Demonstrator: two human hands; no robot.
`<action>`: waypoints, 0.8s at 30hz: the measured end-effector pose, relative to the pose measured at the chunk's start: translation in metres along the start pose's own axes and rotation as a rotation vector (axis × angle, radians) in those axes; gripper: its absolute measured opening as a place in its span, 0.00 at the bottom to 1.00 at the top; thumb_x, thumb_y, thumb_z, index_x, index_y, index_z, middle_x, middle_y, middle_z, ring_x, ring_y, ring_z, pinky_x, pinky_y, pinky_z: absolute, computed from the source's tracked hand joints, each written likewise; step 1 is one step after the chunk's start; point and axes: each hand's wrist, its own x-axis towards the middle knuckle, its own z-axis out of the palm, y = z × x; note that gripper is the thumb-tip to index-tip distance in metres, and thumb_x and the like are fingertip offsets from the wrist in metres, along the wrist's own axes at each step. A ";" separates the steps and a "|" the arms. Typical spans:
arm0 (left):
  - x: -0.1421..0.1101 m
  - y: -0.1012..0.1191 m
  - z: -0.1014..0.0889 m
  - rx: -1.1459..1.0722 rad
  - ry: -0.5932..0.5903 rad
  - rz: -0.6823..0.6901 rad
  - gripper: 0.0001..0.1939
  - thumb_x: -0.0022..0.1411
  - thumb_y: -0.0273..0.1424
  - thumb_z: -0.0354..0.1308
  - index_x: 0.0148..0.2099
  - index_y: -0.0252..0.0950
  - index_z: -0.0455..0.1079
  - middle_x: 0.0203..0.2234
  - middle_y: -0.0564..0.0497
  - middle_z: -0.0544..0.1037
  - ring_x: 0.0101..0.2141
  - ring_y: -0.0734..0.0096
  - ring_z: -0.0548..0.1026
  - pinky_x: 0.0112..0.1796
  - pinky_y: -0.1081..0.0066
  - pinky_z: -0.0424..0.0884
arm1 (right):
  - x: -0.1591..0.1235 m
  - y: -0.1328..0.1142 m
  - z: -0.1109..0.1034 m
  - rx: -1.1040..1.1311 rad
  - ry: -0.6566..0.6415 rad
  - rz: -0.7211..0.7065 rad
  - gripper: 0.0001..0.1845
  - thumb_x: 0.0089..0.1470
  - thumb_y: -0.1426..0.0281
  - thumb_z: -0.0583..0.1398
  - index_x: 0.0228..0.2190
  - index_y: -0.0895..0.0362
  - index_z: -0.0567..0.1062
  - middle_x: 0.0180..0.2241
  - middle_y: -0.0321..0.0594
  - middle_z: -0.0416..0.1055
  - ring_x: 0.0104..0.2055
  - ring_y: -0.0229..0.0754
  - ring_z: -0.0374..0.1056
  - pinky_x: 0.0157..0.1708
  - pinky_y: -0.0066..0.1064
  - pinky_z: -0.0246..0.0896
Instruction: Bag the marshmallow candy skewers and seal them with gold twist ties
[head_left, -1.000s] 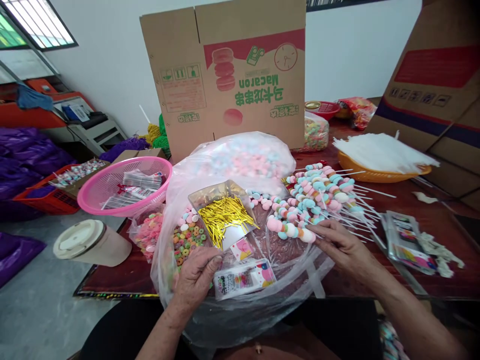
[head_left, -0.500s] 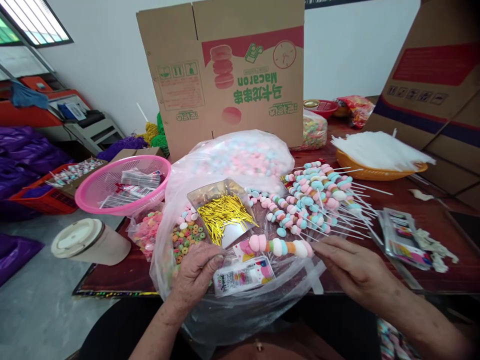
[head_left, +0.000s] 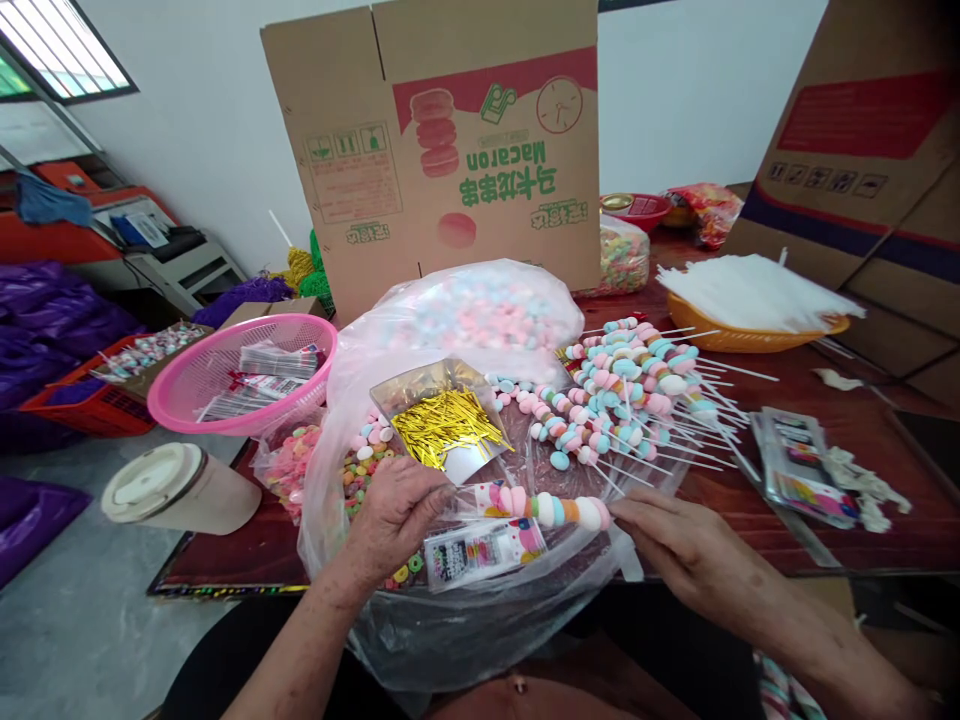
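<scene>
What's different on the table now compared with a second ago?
The right hand has brought its candy stick leftward and nearer the person, so the pink end now overlaps the clear wrapper pinched in the left hand. Neither hand has visibly let go of anything. The candy pile, pink basket and cup stayed put.

A glossy red-brown table [head_left: 802, 395] carries a big plastic bag [head_left: 472, 630] at its centre, overhanging the edge at 6 o'clock, with a cardboard box [head_left: 337, 80] standing behind at 12 and a bag of candy rings [head_left: 624, 255] at 1. An orange basket [head_left: 739, 340] sits at 2, and printed packs [head_left: 799, 465] lie at 3 beside a crumpled white scrap [head_left: 870, 500]. At 9 are a bag of pink candy [head_left: 296, 460] and a lidded cup [head_left: 217, 495].
</scene>
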 end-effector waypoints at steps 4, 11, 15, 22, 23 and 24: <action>0.000 -0.001 0.001 -0.038 0.007 0.041 0.06 0.62 0.29 0.51 0.36 0.37 0.70 0.27 0.52 0.76 0.29 0.70 0.70 0.33 0.67 0.62 | -0.005 0.003 0.002 0.068 0.024 0.046 0.15 0.58 0.76 0.48 0.43 0.55 0.70 0.36 0.43 0.70 0.38 0.39 0.68 0.35 0.28 0.65; -0.004 0.000 0.005 -0.088 0.170 0.115 0.10 0.59 0.24 0.53 0.43 0.38 0.69 0.32 0.49 0.78 0.34 0.68 0.73 0.36 0.65 0.66 | -0.005 -0.003 0.000 0.162 0.043 0.096 0.13 0.59 0.75 0.49 0.39 0.55 0.71 0.31 0.40 0.70 0.33 0.37 0.67 0.31 0.26 0.61; -0.005 0.000 0.004 -0.078 0.203 0.100 0.10 0.60 0.25 0.52 0.43 0.38 0.70 0.32 0.49 0.79 0.34 0.68 0.73 0.37 0.66 0.66 | -0.008 -0.005 -0.002 0.184 -0.017 0.103 0.14 0.59 0.75 0.49 0.40 0.55 0.72 0.30 0.39 0.70 0.32 0.36 0.67 0.31 0.26 0.61; 0.008 0.009 0.005 0.025 -0.063 0.112 0.08 0.62 0.30 0.50 0.38 0.37 0.71 0.27 0.50 0.78 0.30 0.68 0.71 0.36 0.64 0.62 | -0.002 -0.013 -0.001 0.193 -0.035 0.093 0.15 0.58 0.76 0.48 0.40 0.55 0.72 0.33 0.41 0.71 0.34 0.38 0.67 0.33 0.27 0.61; 0.012 0.009 0.004 0.037 -0.087 0.119 0.08 0.62 0.30 0.50 0.37 0.38 0.71 0.26 0.51 0.78 0.29 0.68 0.70 0.37 0.63 0.61 | 0.001 -0.015 0.002 0.212 -0.041 0.095 0.14 0.58 0.75 0.48 0.39 0.55 0.72 0.33 0.42 0.71 0.35 0.39 0.67 0.33 0.27 0.61; 0.017 0.009 0.004 0.047 -0.074 0.117 0.08 0.61 0.31 0.51 0.36 0.38 0.71 0.27 0.51 0.78 0.30 0.68 0.71 0.39 0.62 0.61 | 0.004 -0.017 0.007 0.236 -0.042 0.098 0.14 0.59 0.75 0.48 0.38 0.56 0.73 0.32 0.42 0.71 0.35 0.39 0.67 0.33 0.27 0.61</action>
